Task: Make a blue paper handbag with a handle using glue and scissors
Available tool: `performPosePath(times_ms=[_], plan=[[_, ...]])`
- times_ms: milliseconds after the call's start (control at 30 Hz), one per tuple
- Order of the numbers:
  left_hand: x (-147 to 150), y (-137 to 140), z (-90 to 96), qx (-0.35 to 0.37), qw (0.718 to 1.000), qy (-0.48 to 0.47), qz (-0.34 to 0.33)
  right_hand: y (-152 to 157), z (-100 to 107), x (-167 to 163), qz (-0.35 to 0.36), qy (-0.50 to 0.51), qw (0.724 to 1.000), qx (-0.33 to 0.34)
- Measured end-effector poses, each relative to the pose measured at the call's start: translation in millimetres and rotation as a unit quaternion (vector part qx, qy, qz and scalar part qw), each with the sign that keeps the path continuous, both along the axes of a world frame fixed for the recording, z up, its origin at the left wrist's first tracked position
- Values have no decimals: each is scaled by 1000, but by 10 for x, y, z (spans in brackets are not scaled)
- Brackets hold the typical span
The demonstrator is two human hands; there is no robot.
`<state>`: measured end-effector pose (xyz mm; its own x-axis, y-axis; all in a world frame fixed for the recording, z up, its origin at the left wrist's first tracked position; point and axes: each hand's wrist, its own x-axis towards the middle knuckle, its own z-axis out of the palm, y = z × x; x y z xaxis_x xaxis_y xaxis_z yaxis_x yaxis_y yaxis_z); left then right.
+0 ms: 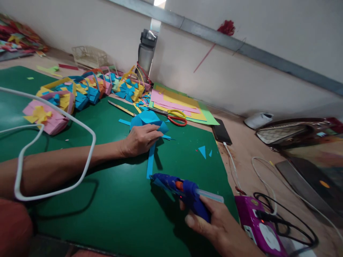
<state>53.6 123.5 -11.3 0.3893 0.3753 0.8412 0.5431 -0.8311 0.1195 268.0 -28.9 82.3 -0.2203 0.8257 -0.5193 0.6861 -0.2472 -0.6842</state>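
Observation:
My right hand [207, 221] is wrapped round a blue hot glue gun [191, 194] with a clear glue stick [211, 195] sticking out of its back. The gun's nozzle points left, at the near end of a blue paper strip [150, 162]; whether it touches cannot be made out. My left hand [142, 139] is closed on a folded blue paper piece [147, 119] on the green mat [107, 210], and its fingers hide part of it. Right behind the folded piece lie scissors [177, 117] with yellow and red handles, and a cutter knife [122, 108].
Several small paper baskets [49, 116] stand at the back left. Coloured paper sheets [184, 105] and a phone [222, 131] lie behind and right. A water bottle [146, 53] stands by the wall. A purple power strip [258, 225] sits at right. A white cable [92, 142] loops across my left arm.

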Motion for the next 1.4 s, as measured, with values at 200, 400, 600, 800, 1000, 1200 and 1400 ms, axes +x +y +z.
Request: performPosePath(times_ms=[200,400,600,800,1000,1200,1400], plan=[[4,-37,47,65,995,73,8,-28,-6,21,-10,-27,1000,-9],[-18,-109,141,110,973,203,15,-19,-18,23,3,-20,1000,6],[-20,-145,194,100,955,278,7,-6,-19,-5,27,-4,1000,12],[-17,-155,192,90,948,306,12,-11,-18,-36,10,-2,1000,14],[-13,-164,196,89,949,303,8,3,3,-62,16,1,1000,0],[4,-182,217,74,947,311,3,14,13,-73,11,-8,1000,-5],[12,-193,232,75,942,327,16,44,-22,-96,21,-9,1000,8]])
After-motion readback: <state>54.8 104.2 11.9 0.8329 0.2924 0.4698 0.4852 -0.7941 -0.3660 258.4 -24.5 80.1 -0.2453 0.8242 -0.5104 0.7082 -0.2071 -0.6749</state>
